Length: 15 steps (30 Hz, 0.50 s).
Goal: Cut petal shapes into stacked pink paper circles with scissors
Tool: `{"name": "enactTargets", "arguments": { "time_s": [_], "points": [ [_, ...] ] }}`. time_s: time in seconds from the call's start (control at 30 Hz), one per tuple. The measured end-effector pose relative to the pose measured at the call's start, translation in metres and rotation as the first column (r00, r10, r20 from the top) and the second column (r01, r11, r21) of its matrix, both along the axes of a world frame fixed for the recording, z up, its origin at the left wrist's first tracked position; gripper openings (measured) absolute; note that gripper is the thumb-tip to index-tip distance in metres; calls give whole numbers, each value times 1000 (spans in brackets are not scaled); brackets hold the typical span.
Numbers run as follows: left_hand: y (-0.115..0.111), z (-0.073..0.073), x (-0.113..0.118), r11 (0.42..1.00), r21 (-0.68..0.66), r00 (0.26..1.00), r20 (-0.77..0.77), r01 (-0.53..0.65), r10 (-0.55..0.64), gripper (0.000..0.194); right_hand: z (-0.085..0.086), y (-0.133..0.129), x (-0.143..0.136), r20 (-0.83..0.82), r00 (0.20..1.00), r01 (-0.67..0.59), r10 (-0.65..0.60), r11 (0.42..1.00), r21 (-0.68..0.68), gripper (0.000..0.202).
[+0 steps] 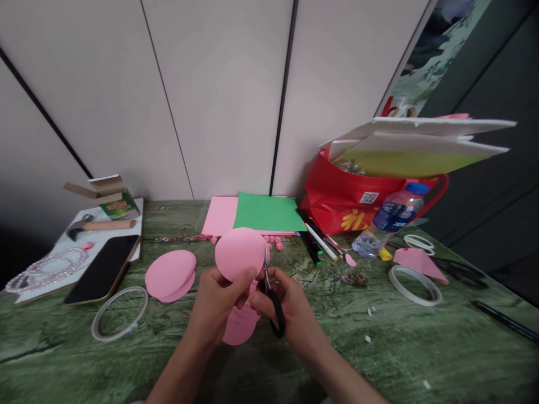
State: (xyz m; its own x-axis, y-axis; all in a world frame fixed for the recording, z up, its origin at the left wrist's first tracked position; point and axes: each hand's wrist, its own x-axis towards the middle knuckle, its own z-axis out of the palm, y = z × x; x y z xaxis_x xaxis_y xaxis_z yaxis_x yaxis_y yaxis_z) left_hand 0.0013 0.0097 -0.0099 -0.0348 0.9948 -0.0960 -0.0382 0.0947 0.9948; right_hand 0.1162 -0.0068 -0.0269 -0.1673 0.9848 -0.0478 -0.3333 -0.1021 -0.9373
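Nearest are two bare forearms (181, 356): the left hand (217, 297) comes in from seven o'clock and the right hand (292, 306) from five, meeting below a round pink disc (239, 252). Cutting looks well along, by my judgement: a pile of pink circles (168, 274) rests at half past eight from the disc, and more pink pieces (239, 331) lie at six, beneath the hands. The held disc seems nearly finished, its outline smooth, with perhaps some trimming left on the right edge. A pink sheet (219, 214) at eleven and a green sheet (272, 212) at one show no cuts.

The left thumb presses the disc's face at five o'clock, other fingers behind, pinching its lower rim. The right fingers curl around the handles of the scissors (278, 317), whose tips point to twelve along the disc's three o'clock edge; whether they bite paper, I cannot tell.
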Motion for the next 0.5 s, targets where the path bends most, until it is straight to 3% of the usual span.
{"name": "enactTargets", "arguments": {
  "time_s": [0.5],
  "points": [
    [1, -3, -3, 1000, 30, 1000, 9, 8, -9, 34, 2, 0, 1, 62, 998, 6, -2, 997, -77, 41]
  ]
}}
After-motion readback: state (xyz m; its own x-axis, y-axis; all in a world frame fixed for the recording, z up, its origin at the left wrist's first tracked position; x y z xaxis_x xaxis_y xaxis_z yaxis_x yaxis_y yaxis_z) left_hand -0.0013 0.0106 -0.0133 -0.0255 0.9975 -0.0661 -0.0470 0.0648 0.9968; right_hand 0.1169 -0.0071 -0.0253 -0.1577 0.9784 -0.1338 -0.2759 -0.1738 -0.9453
